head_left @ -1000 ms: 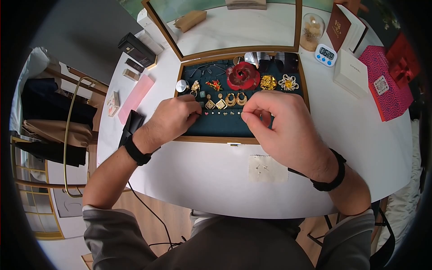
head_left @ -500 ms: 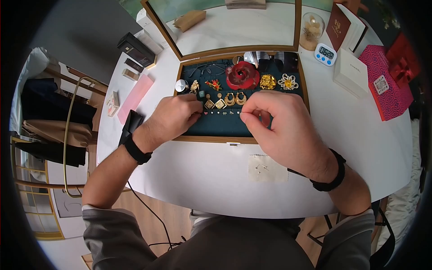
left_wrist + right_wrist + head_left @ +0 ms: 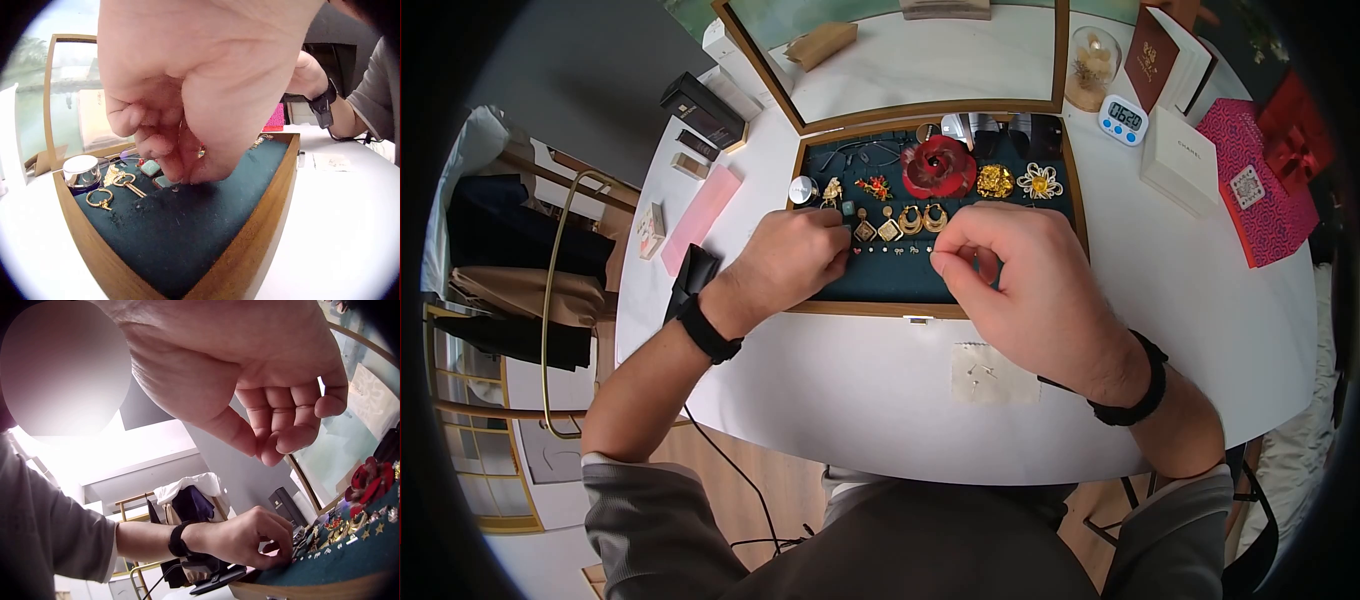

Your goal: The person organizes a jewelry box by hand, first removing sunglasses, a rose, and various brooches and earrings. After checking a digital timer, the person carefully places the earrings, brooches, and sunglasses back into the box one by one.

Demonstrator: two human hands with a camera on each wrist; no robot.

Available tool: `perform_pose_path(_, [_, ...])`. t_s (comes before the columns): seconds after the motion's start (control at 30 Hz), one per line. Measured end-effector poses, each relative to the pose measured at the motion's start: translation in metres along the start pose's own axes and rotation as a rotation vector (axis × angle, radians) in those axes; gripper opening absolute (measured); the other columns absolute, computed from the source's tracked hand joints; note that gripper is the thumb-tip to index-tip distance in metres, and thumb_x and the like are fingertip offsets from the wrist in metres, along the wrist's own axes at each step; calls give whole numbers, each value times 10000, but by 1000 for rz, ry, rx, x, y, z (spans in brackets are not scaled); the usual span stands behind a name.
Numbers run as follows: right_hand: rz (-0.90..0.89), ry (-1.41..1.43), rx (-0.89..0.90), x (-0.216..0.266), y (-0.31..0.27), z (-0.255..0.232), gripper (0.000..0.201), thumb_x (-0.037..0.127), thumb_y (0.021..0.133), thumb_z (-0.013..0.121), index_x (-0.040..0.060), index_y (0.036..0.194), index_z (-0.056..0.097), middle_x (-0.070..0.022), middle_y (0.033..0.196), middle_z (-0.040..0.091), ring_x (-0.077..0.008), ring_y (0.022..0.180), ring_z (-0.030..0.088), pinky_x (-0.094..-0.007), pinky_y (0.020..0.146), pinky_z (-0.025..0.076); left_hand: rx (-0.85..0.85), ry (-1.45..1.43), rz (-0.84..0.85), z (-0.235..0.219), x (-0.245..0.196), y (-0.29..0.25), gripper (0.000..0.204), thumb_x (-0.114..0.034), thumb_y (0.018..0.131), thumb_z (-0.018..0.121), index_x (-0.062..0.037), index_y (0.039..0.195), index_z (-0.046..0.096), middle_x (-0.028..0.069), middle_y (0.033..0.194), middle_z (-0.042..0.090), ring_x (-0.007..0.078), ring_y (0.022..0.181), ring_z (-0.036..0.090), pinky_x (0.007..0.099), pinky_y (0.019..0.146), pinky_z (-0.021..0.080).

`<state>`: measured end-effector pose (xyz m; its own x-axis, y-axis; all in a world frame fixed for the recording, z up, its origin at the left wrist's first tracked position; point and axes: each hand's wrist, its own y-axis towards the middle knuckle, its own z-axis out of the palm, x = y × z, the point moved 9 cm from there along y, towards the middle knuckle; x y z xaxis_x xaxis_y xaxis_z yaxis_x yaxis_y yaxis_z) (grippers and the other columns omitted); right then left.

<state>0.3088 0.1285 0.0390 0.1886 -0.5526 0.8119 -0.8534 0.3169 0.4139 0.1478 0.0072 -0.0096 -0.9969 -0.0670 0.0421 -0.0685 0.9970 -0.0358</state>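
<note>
An open wood-framed jewellery box lined with dark green velvet lies on the table. My left hand is at its left side, thumb and forefinger pinched together at the lining; a tiny stud earring shows right at their tips. Two green stone earrings lie beside these fingers. My right hand hangs over the front right of the box, fingers curled and thumb meeting the forefinger, with nothing showing between them. A row of small studs runs between both hands, below gold hoops and square drop earrings.
The box's glass lid stands raised behind. A red flower, brooches and sunglasses fill the back of the box. A cloth with studs lies in front. A timer and white box stand right, a pink box left.
My left hand has turned slightly and its fingers have drawn in a little at the lining. The right hand has barely moved, drifting slightly left.
</note>
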Motion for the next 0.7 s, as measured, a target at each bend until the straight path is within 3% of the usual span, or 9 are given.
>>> perform_pose_path(0.4, [11, -8, 4, 0, 0, -1, 98, -7, 903, 717, -3, 833, 649, -177, 738, 677, -371, 669, 691, -442, 603, 525, -17, -21, -53, -8, 12, -5, 66, -77, 854, 782, -57, 908, 749, 97, 903, 703, 322, 834, 717, 429, 736, 594])
perform_pose_path(0.7, [32, -7, 13, -3, -1, 3, 104, -3, 907, 713, -1, 828, 645, -173, 745, 679, -373, 674, 688, -448, 608, 524, -14, -42, 85, -8, -1, -4, 108, -55, 857, 800, -45, 959, 767, 82, 937, 696, 309, 861, 719, 427, 740, 589])
